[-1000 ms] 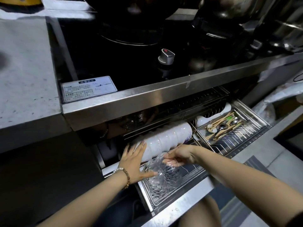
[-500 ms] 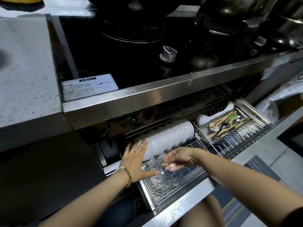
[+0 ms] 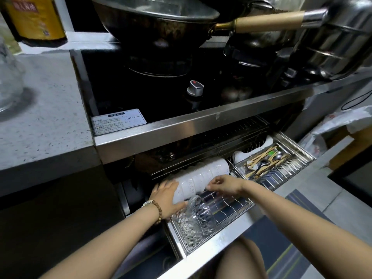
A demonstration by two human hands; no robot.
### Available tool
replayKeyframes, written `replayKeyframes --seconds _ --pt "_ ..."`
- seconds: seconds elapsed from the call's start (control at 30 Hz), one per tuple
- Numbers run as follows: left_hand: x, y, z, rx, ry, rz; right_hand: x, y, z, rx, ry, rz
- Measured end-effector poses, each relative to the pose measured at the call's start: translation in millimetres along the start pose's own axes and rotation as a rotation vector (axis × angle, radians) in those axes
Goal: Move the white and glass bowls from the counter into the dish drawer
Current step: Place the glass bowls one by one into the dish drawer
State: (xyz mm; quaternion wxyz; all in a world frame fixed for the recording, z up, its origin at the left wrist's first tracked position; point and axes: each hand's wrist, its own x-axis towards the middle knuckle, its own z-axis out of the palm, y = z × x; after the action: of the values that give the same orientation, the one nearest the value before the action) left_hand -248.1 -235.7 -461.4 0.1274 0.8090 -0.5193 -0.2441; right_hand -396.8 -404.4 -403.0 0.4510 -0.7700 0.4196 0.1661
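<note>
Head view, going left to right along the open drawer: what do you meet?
Left hand → white bowls → right hand → cutlery.

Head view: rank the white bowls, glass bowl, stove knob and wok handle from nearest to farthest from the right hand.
1. white bowls: racked in the drawer, at the fingertips of the right hand.
2. glass bowl: below and to the left, at the drawer's front.
3. stove knob: up on the cooktop.
4. wok handle: highest, at the back right.
</note>
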Motion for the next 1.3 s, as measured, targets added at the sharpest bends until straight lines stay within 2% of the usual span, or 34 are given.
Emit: replayKeyframes --seconds 0.27,0.43,0.6,0.73,1.07,1.3 --pt "-30.7 44.2 -65.5 -0.353 0.041 0.065 -84.6 -19.7 -33.8 0.172 0.254 -0.229" --pt "-63.4 64.9 -127.4 -0.426 0.207 0.205 -136.6 -59.9 -47.1 0.272 0.418 -0.444" --pt "-112.5 71.8 -201.4 -0.449 0.423 0.349 -169.2 -118.9 -46.9 0.292 0.441 -0.649" --pt "-153.9 61.2 -260.0 -0.363 0.580 0.393 -183.0 -175.3 -38.1 0.247 0.396 -0.789" --pt "-230.9 -24.8 -340.5 -0.179 0.864 0.254 -186.9 -298.7 13.0 0.037 0.329 -0.975" --pt "-253.9 -95.7 -356.0 -0.198 0.907 0.057 -167.8 -359.3 53.5 0.021 0.264 -1.042"
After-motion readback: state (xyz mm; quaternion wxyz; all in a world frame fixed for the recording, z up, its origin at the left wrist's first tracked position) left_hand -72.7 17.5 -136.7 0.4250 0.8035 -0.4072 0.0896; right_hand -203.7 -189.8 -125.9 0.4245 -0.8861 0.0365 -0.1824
